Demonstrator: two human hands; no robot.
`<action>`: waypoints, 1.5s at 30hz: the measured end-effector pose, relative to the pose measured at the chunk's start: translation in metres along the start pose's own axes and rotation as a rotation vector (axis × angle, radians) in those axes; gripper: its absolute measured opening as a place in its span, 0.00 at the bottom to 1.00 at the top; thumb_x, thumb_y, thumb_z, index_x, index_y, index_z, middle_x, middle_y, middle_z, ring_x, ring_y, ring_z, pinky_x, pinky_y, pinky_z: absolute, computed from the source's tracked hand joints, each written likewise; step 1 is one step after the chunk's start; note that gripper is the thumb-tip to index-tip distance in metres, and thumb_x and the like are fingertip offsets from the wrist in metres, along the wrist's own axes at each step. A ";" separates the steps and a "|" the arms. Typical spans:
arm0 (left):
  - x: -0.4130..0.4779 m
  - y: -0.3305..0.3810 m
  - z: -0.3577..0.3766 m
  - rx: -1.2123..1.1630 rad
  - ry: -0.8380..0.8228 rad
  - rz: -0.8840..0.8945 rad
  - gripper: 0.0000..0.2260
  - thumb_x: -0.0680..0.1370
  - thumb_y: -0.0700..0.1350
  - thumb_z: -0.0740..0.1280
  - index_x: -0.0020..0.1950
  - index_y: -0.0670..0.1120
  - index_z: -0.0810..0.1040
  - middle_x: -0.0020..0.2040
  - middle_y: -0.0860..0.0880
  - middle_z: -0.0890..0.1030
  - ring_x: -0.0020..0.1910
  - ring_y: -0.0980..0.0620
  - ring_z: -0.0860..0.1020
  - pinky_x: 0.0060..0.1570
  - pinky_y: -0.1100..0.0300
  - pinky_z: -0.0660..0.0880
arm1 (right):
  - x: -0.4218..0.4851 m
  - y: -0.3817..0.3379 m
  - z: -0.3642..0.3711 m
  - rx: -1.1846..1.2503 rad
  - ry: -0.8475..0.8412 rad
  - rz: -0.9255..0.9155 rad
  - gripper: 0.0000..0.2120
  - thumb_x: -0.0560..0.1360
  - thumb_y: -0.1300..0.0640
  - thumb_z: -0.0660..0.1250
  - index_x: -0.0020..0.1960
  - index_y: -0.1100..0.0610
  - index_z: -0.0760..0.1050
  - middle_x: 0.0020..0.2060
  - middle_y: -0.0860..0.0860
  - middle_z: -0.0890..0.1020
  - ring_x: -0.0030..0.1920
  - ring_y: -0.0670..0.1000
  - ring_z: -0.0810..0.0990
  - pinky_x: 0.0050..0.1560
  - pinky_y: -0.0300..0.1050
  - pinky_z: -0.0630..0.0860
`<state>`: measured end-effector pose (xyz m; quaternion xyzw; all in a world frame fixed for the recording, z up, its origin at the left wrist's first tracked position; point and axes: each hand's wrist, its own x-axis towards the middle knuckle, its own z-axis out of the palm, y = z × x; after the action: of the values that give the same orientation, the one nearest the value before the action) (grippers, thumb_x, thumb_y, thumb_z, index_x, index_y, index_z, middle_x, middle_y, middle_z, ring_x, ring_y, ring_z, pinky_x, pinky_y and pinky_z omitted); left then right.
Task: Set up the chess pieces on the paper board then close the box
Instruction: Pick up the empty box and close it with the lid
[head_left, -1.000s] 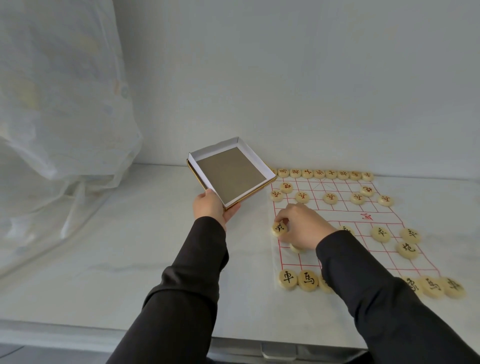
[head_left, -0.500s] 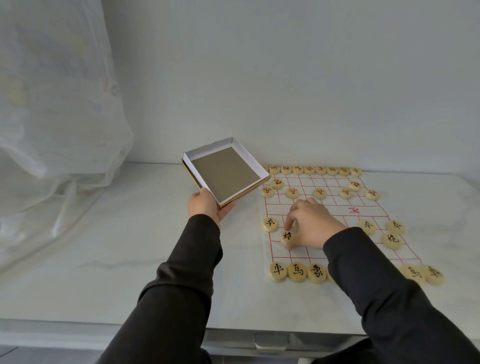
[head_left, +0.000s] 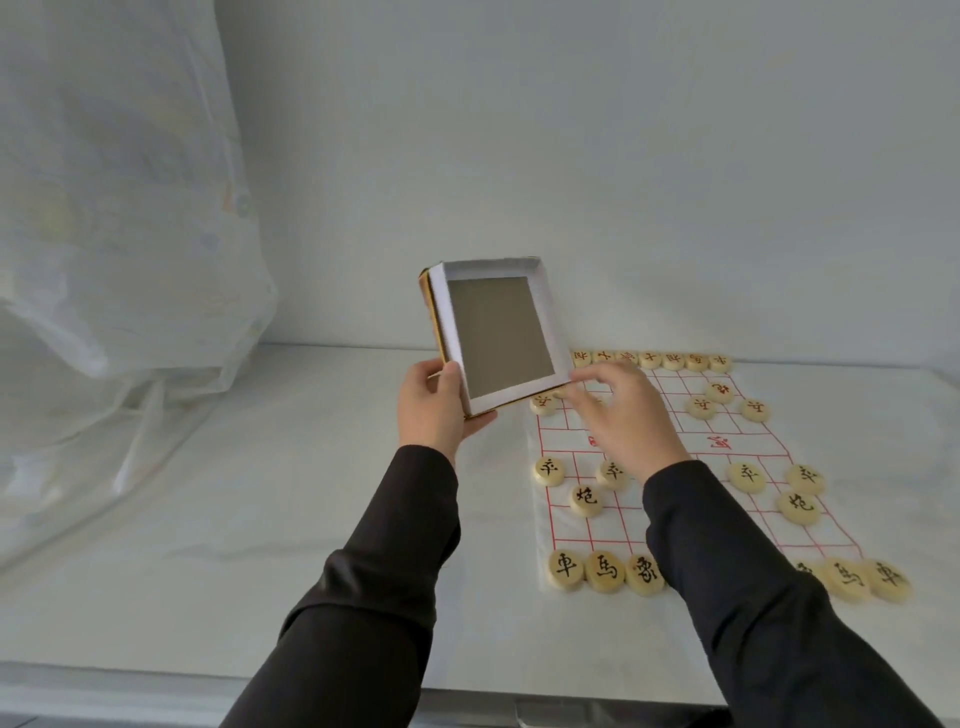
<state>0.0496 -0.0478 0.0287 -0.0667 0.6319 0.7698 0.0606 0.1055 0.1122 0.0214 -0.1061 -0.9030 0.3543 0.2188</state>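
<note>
My left hand grips the near left corner of the open box, a shallow white-walled tray with a grey floor and a gold outside. The box is lifted off the table and tilted up toward me, with nothing inside. My right hand hovers with spread fingers just right of the box's near corner, above the paper board. Round wooden pieces stand on the red-lined board: a black-lettered row along the near edge, and a red-lettered row along the far edge. My right arm hides part of the board.
The white marble table runs left of the board. A translucent plastic sheet hangs over the table's left end. A plain wall stands close behind the board.
My left hand has raised the box and tilted it steeply toward me. My right hand has left the black piece it placed on the board and moved up toward the box, fingers spread.
</note>
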 end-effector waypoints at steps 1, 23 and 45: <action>-0.001 0.001 0.001 0.042 -0.015 0.038 0.07 0.80 0.42 0.59 0.58 0.45 0.70 0.46 0.49 0.72 0.45 0.50 0.75 0.42 0.51 0.81 | 0.003 -0.006 -0.001 0.098 0.037 0.013 0.09 0.77 0.56 0.64 0.56 0.55 0.77 0.54 0.49 0.77 0.55 0.44 0.72 0.53 0.35 0.66; -0.011 -0.006 0.001 0.766 0.032 0.667 0.10 0.79 0.44 0.62 0.59 0.45 0.74 0.52 0.50 0.79 0.47 0.55 0.73 0.46 0.66 0.69 | 0.015 -0.043 -0.001 1.586 -0.018 0.598 0.11 0.78 0.59 0.63 0.58 0.60 0.74 0.48 0.55 0.80 0.54 0.52 0.78 0.53 0.45 0.74; 0.007 0.005 -0.011 0.144 0.171 0.291 0.05 0.78 0.43 0.64 0.53 0.49 0.72 0.45 0.54 0.77 0.49 0.52 0.77 0.53 0.50 0.78 | 0.003 -0.027 -0.011 1.884 0.043 0.677 0.05 0.77 0.64 0.60 0.43 0.62 0.73 0.30 0.53 0.77 0.27 0.47 0.79 0.28 0.36 0.77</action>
<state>0.0420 -0.0597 0.0296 -0.0351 0.6911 0.7148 -0.1010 0.1075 0.0999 0.0485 -0.1474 -0.1723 0.9668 0.1178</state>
